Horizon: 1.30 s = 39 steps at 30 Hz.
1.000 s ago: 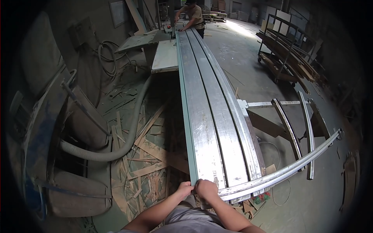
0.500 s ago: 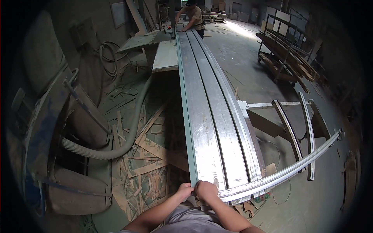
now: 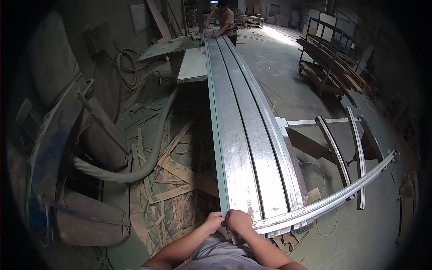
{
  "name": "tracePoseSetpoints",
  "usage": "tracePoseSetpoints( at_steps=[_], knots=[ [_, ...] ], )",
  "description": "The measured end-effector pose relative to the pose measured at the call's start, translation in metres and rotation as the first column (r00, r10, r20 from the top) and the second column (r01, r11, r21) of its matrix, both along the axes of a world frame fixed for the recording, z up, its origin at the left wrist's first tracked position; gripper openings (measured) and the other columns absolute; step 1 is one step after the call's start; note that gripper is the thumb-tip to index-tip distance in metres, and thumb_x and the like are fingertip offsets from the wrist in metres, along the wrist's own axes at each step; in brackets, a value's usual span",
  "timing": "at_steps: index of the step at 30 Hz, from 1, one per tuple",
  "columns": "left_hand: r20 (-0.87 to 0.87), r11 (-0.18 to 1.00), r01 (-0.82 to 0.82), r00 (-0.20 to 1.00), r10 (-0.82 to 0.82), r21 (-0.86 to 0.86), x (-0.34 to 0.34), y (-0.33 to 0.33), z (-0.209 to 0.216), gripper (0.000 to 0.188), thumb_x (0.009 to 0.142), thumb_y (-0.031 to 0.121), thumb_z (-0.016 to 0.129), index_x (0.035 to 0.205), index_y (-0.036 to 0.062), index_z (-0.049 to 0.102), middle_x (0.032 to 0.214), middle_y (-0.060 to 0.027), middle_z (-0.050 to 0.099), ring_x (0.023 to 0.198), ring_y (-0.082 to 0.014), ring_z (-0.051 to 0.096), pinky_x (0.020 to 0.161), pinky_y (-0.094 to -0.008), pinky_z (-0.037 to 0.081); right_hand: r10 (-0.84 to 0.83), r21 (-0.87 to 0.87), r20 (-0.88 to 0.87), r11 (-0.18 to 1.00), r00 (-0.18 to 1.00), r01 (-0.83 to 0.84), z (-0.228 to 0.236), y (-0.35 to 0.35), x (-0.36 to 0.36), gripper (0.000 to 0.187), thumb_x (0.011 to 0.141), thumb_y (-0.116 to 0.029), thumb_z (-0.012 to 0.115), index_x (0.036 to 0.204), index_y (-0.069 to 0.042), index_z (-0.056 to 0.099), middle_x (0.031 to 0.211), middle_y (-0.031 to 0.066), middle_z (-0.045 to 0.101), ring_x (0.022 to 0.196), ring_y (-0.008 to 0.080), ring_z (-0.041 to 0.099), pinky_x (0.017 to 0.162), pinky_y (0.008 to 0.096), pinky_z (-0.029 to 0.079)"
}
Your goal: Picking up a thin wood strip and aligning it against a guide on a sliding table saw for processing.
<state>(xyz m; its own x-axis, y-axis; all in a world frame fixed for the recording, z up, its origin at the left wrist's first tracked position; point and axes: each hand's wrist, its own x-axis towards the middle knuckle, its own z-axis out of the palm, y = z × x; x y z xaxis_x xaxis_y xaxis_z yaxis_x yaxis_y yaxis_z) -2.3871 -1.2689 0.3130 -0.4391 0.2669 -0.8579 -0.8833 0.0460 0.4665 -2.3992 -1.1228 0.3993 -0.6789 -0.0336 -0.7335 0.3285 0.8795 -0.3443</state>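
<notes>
Nothing has shifted since a second ago: my left hand [image 3: 213, 221] and right hand [image 3: 239, 220] stay clamped on the long metal bed's [image 3: 240, 148] near end (six o'clock).

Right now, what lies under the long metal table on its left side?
Scrap wood strips and a grey hose lie on the floor beside the metal table. Directly beneath it is hidden.

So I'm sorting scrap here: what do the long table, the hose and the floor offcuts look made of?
Long table: likely aluminium, brushed, dull grey sheen. Hose: ribbed grey flexible plastic, apparently. Floor offcuts: raw pale wood strips, splintered.
</notes>
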Motion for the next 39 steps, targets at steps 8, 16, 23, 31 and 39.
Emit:
tracePoseSetpoints(
  at_steps=[8, 16, 23, 31, 39],
  knots=[
    [0.001, 0.998, -0.056, 0.998, 0.056, 0.03, 0.008, -0.005, -0.023, 0.005, 0.086, 0.009, 0.062, 0.088, 0.0079, 0.066, 0.076, 0.0007, 0.063, 0.059, -0.0099, 0.053, 0.049, -0.0243, 0.037, 0.024, -0.021, -0.057, 0.999, 0.998, -0.025, 0.008, -0.001, 0.001, 0.028, 0.087, -0.021, 0.046, 0.097, -0.004, 0.066, 0.092, 0.0201, 0.069, 0.086, 0.0346, 0.068, 0.074, 0.0438, 0.054],
    [0.014, 1.0, -0.009, 1.0, 0.01, -0.003, 0.008, -0.002, -0.003, 0.006, 0.085, 0.01, 0.062, 0.087, 0.0089, 0.067, 0.069, 0.003, 0.061, 0.048, -0.0069, 0.044, 0.044, -0.0228, 0.03, 0.009, -0.006, -0.009, 1.0, 1.0, -0.009, 0.009, 0.0, 0.004, 0.029, 0.088, -0.025, 0.047, 0.1, -0.006, 0.066, 0.096, 0.0186, 0.069, 0.09, 0.0345, 0.067, 0.076, 0.0438, 0.053],
    [0.0, 0.997, -0.072, 0.997, 0.072, 0.038, 0.023, -0.008, -0.031, 0.006, 0.084, 0.009, 0.062, 0.086, 0.0077, 0.067, 0.069, 0.0028, 0.06, 0.049, -0.0072, 0.046, 0.044, -0.0233, 0.031, 0.004, -0.016, -0.08, 1.0, 0.997, -0.005, 0.016, -0.001, 0.008, 0.028, 0.087, -0.022, 0.047, 0.093, -0.004, 0.067, 0.088, 0.0197, 0.069, 0.082, 0.0349, 0.068, 0.071, 0.044, 0.054],
    [-0.024, 0.998, -0.068, 0.997, 0.068, -0.003, 0.028, -0.006, -0.024, 0.006, 0.084, 0.009, 0.061, 0.084, 0.0081, 0.067, 0.068, 0.0027, 0.059, 0.049, -0.0077, 0.046, 0.044, -0.0239, 0.031, 0.022, -0.02, -0.075, 1.0, 0.997, -0.024, 0.023, -0.001, 0.011, 0.028, 0.087, -0.022, 0.046, 0.094, -0.004, 0.066, 0.088, 0.0197, 0.069, 0.082, 0.035, 0.068, 0.07, 0.044, 0.054],
    [-0.02, 0.998, -0.063, 0.998, 0.063, 0.002, 0.031, -0.003, 0.0, 0.006, 0.085, 0.011, 0.062, 0.085, 0.009, 0.067, 0.069, 0.0034, 0.06, 0.049, -0.0075, 0.046, 0.044, -0.0237, 0.031, 0.039, -0.012, 0.015, 0.999, 0.999, -0.038, 0.04, -0.001, 0.012, 0.03, 0.088, -0.023, 0.044, 0.101, -0.006, 0.066, 0.098, 0.0188, 0.068, 0.09, 0.0349, 0.067, 0.075, 0.0443, 0.053]
  ],
)
